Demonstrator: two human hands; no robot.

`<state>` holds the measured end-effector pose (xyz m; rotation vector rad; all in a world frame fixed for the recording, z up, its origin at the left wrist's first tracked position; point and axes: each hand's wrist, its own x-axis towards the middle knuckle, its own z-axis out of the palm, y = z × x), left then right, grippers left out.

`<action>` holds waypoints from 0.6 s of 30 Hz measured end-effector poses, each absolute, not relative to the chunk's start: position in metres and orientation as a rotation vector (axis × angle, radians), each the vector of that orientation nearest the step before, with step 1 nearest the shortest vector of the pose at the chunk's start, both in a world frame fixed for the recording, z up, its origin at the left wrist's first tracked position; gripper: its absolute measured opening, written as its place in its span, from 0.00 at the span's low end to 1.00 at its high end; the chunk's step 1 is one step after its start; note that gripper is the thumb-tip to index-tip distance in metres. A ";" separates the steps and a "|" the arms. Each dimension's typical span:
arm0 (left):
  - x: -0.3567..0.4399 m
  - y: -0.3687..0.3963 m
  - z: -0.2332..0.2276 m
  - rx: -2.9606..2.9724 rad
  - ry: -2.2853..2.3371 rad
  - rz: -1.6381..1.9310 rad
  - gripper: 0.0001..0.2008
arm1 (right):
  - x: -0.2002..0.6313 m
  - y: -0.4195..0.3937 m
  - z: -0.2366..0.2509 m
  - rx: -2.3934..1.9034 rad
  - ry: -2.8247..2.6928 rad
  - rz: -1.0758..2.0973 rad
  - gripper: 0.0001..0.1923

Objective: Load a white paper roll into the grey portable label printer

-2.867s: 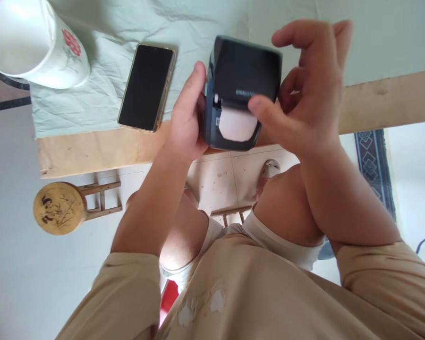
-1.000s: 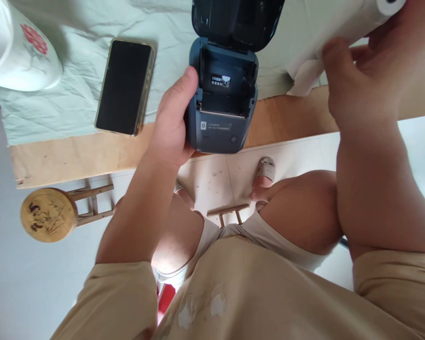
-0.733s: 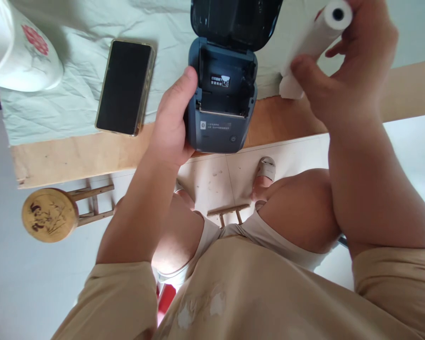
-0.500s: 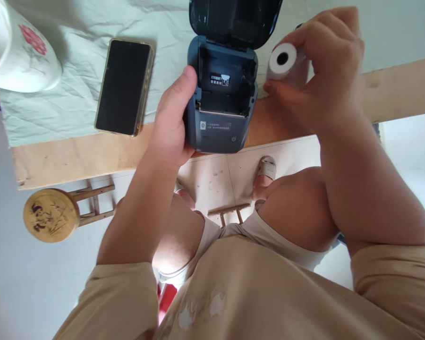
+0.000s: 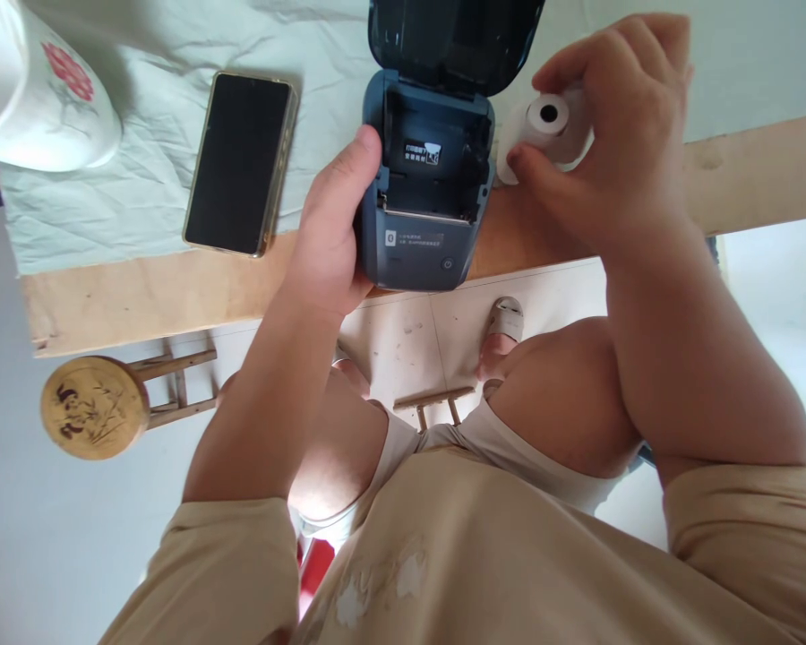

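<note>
While left hand (image 5: 332, 237) grips open printer (image 5: 424, 210), right fingers (image 5: 530, 170) pinch paper roll (image 5: 544, 121).

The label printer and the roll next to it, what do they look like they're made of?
Label printer: probably matte dark blue-grey moulded plastic, with rounded edges and a glossier open lid. Paper roll in the right hand: white wound paper around a hollow core, judging by its dark centre.

Probably a home: clothed table (image 5: 141, 305), stool (image 5: 94, 408).
</note>
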<state>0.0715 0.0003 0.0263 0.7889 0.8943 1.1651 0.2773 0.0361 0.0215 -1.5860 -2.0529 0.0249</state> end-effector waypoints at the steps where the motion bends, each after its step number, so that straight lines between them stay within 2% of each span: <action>1: 0.071 0.001 0.025 0.787 0.889 1.168 0.19 | 0.278 0.036 0.022 -1.554 -2.051 0.026 0.22; 6: 0.067 0.004 0.018 0.819 0.807 1.186 0.20 | 0.283 0.032 0.027 -1.210 -2.023 0.004 0.22; 11: 0.063 0.007 0.012 0.850 0.752 1.189 0.23 | 0.290 0.038 0.024 -1.348 -1.925 -0.029 0.23; 15: 0.062 0.008 0.010 0.862 0.759 1.164 0.24 | 0.295 0.049 0.012 -1.437 -1.845 0.173 0.17; 18: 0.062 0.008 0.010 0.865 0.761 1.168 0.24 | 0.296 0.052 0.007 -1.443 -1.857 0.216 0.17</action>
